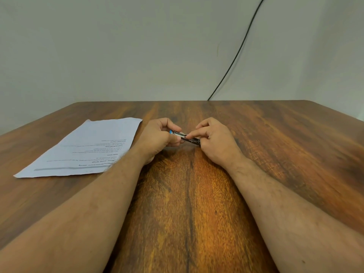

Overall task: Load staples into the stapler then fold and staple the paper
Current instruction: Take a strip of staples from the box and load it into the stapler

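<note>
both hands curled on the small stapler point(185, 137) just above the counter point(275, 134), left hand point(159, 137) gripping its blue end, right hand point(213, 137) pinching the metal end, paper point(82, 148) flat to the left; risk: staples may jam or spill if the fingers slip.

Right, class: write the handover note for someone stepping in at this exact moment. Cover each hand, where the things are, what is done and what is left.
Left hand: grips the blue-tipped end of the stapler, held just above the table.
Right hand: holds the other end, index finger pressing on the metal top.
Paper: flat and unfolded, to the left of the hands on the table.
Done: stapler picked up. Whether staples are in cannot be told.
Left: finish loading, fold the paper, staple it.
</note>
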